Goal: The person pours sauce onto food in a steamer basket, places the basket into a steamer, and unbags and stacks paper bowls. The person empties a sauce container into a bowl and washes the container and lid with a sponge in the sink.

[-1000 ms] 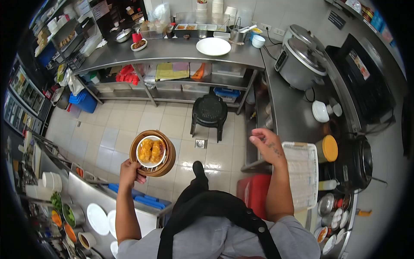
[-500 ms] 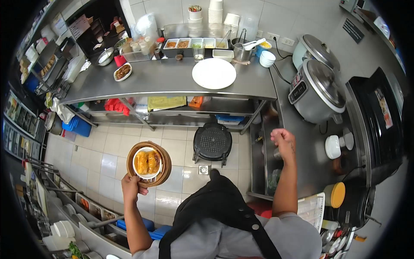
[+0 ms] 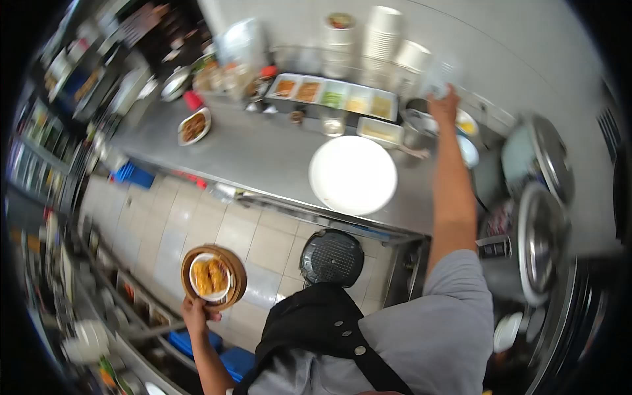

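Note:
At the lower left, my left hand (image 3: pixel 196 315) grips the near rim of a round bamboo steamer basket (image 3: pixel 239 280). The basket holds a white dish (image 3: pixel 226 289) with yellow-orange food pieces (image 3: pixel 209 276) on it. My right arm stretches over the steel counter, and my right hand (image 3: pixel 443 106) is empty with fingers apart. It hovers by the clear plastic stack (image 3: pixel 440 74) at the wall, above the metal pot (image 3: pixel 415 125); whether it touches either I cannot tell. A large white plate (image 3: pixel 353 175) lies on the counter left of that arm.
Along the counter (image 3: pixel 257 148) stand a topping tray (image 3: pixel 334 97), stacked white bowls (image 3: pixel 382 46), a drinking glass (image 3: pixel 332 124) and an oval dish of brown food (image 3: pixel 195 126). Rice cookers (image 3: pixel 540 243) sit at the right. A black stool (image 3: pixel 332 257) stands on the tiled floor.
My right hand has swung from the right side up and forward to the back of the counter. The view has tilted and come nearer the counter. My left hand still holds the steamer basket.

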Demonstrator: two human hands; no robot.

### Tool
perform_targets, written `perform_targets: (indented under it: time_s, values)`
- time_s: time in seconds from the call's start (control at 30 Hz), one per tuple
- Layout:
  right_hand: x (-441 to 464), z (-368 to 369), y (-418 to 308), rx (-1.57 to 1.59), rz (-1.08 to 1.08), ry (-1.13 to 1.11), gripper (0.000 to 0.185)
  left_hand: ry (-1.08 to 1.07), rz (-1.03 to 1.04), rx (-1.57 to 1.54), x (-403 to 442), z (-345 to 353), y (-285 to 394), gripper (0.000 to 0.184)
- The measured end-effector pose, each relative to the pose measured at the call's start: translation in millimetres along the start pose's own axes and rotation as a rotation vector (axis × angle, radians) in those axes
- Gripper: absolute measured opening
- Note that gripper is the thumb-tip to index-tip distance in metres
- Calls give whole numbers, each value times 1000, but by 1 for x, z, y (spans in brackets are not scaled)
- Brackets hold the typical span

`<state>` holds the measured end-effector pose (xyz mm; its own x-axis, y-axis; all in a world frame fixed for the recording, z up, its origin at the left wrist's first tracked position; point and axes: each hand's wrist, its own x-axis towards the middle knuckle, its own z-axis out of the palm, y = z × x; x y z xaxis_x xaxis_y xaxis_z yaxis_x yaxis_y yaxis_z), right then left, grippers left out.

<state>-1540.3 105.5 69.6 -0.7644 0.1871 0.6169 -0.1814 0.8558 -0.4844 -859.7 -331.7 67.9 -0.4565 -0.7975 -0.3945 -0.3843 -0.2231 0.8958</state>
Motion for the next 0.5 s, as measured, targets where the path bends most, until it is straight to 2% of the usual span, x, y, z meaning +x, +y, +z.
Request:
perform_targets:
  time_s: [0.07,0.13,0.17,0.27,0.33,0.4,0.43,0.47,0.5]
  values:
    - [36,26,11,-197,2,-187,70,44,4,-6,0,6,-1,25]
    - [58,25,-2,-363,68,-436,46,76,5,-30,-7,14,11,23]
    - [63,30,0,-391,-2,-448,42,103,-12,-32,-6,15,12,22]
    - [82,50,4,-494,-51,-571,45,157,-41,-19,-10,19,17,21]
    - [89,52,2,-574,-170,-610,50,179,-74,-30,-14,19,21,24]
    - [119,80,39,-491,-161,-611,57,201,-110,-3,-13,14,19,28]
    - [149,100,78,-484,-296,-552,60,219,-107,0,-15,14,17,29]
    - [155,79,68,-460,-220,-549,60,220,-110,-14,-15,9,10,30]
    - [133,22,8,-458,-24,-636,61,226,-114,-28,-14,3,3,30]
